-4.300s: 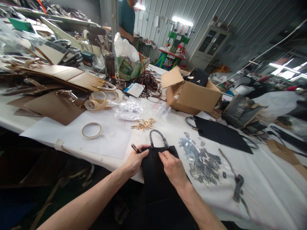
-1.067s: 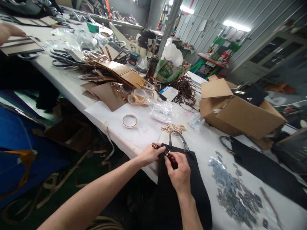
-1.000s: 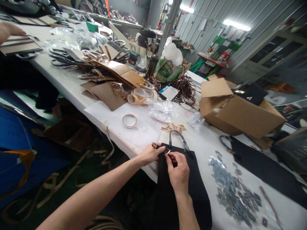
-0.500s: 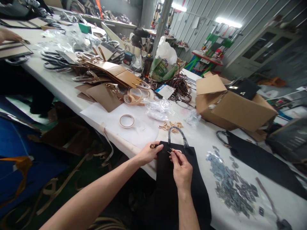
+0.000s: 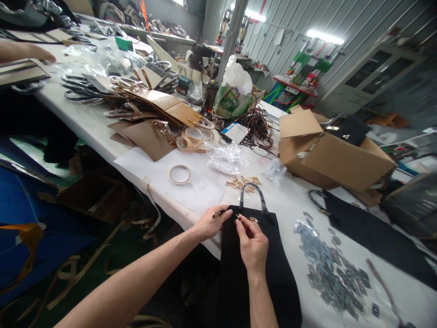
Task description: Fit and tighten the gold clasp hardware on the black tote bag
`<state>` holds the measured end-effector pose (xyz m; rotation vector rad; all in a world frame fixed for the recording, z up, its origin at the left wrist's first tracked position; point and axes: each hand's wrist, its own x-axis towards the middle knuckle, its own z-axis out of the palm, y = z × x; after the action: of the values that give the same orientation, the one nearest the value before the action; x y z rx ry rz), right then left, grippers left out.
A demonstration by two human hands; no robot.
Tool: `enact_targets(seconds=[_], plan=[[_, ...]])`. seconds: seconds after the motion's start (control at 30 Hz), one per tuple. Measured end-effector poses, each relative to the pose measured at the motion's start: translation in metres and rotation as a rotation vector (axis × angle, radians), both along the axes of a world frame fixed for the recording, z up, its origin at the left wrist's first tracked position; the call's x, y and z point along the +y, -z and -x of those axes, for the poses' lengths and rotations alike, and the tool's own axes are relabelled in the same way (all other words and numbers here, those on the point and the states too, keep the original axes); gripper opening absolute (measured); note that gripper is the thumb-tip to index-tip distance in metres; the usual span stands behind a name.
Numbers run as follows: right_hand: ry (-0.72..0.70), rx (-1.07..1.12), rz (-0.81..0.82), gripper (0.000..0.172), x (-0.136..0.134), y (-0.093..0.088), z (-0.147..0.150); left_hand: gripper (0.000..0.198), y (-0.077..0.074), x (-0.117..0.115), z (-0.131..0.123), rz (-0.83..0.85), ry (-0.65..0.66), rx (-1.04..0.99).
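Observation:
A black bag panel point(image 5: 264, 282) with a plastic-wrapped loop handle point(image 5: 261, 197) lies over the near edge of the table. My left hand point(image 5: 212, 224) is closed on the panel's upper left edge, thumb on top. A dark tab with gold metal point(image 5: 216, 214) sticks out by its fingers. Over the upper part of the panel, my right hand point(image 5: 253, 246) pinches a small gold metal fitting point(image 5: 238, 218), partly hidden by the fingertips. Another gold fitting point(image 5: 253, 219) shows just behind these fingers. Several loose gold fittings point(image 5: 237, 182) lie beyond the handle.
To the right are a heap of grey metal plates point(image 5: 327, 264), another black panel point(image 5: 372, 232) and an open cardboard box point(image 5: 341, 157). A tape roll point(image 5: 180, 174) and stacked tan panels point(image 5: 153, 136) lie left. A co-worker's hand point(image 5: 41, 53) reaches in at far left.
My right hand has shifted slightly left with its gold fitting, nearer my left thumb, uncovering the fitting behind it. The co-worker's hand has moved right, off the panel it was touching.

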<state>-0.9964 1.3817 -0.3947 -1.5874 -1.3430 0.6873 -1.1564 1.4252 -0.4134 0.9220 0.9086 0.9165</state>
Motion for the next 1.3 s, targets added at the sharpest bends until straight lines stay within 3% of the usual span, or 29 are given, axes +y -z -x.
enact_targets(seconds=[0.23,0.6,0.8,1.07,1.3], plan=[[-0.002,0.007,0.048,0.044,0.002,0.003,0.002,0.039,-0.006,0.000,0.001,-0.229,0.004,0.175],[-0.178,-0.086,0.106,0.040,0.014,-0.010,-0.012,0.037,-0.014,-0.004,0.004,-0.309,-0.010,0.276],[-0.079,0.061,0.139,0.050,0.014,-0.008,-0.007,0.036,-0.017,-0.005,0.003,-0.308,-0.038,0.275],[-0.080,0.042,0.113,0.040,0.012,-0.005,-0.005,0.035,-0.024,-0.011,0.000,-0.347,-0.088,0.378],[-0.044,0.004,0.139,0.044,0.015,-0.003,0.001,0.038,-0.026,-0.009,0.000,-0.378,-0.066,0.234]])
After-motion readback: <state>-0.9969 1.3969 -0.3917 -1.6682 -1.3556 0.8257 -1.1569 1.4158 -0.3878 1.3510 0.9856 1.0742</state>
